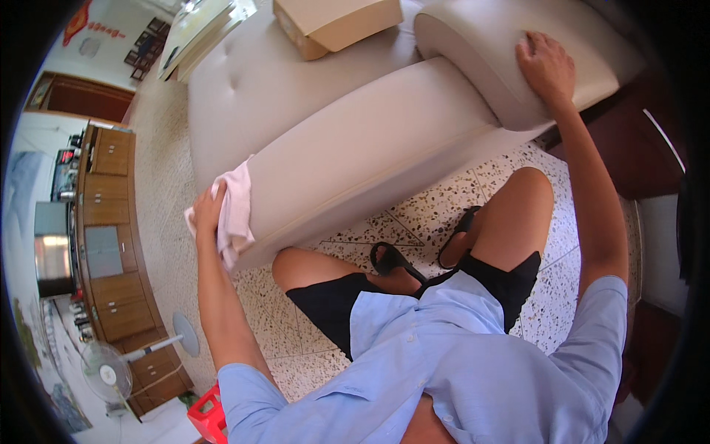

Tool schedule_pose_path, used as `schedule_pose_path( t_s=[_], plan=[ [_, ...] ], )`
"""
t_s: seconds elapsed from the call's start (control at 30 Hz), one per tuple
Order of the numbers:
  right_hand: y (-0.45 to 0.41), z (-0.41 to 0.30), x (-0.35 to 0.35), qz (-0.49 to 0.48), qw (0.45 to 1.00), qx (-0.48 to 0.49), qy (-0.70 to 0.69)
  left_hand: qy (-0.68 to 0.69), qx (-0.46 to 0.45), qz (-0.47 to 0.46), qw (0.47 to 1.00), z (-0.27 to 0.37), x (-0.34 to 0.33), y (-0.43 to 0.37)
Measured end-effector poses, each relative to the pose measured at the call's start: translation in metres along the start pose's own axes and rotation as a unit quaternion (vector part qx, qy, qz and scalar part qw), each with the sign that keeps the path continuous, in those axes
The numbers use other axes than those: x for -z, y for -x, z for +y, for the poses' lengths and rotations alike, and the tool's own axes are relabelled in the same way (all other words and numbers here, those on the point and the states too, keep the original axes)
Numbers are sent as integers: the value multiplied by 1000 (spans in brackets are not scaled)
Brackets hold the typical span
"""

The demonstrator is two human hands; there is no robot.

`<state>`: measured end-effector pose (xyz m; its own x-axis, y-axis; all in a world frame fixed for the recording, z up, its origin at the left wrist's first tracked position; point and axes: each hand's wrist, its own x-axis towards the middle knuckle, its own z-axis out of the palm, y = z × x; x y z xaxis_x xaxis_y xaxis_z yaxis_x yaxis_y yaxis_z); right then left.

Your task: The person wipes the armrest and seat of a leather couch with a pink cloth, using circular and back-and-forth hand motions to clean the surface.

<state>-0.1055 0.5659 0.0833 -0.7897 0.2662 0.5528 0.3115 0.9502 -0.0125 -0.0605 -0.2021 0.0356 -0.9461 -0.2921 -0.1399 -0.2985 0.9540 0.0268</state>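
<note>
A beige leather-look sofa (355,150) stretches across the view in front of my knees. At the front end of its armrest, my left hand (207,210) holds a pale pink cloth (237,202), pressed against the sofa's corner. The cloth drapes over the edge and part of it hangs down. My right hand (549,65) rests on top of the sofa's padded backrest (471,55), holding nothing. Its fingers are slightly bent and spread on the surface.
A cardboard box (346,25) sits on the sofa seat. A standing fan (108,372) and a wooden cabinet (111,194) are at left. Near my left elbow is a red plastic stool (208,413). Dark furniture (632,139) stands at right, above a terrazzo floor (355,230).
</note>
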Motion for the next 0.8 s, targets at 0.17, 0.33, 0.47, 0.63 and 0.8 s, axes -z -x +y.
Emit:
schedule_pose_path(
  t_s=[0.17, 0.33, 0.47, 0.63, 0.8],
  plan=[
    [6, -4, 5, 19, 1000, -22, -7, 79, -115, -140, 980, 206, -11, -39],
    [8, -20, 18, 38, 999, -19, -14, 95, -276, -120, 949, 395, -8, -2],
    [10, -17, 14, 39, 999, -27, -19, 38, -377, 9, 925, 490, -20, 74],
    [8, -22, 16, 28, 998, -28, -40, -23, -460, 148, 875, 482, -49, 120],
    [8, -8, 3, 23, 998, -15, -59, -83, -499, 208, 837, 383, -54, 163]
  ],
)
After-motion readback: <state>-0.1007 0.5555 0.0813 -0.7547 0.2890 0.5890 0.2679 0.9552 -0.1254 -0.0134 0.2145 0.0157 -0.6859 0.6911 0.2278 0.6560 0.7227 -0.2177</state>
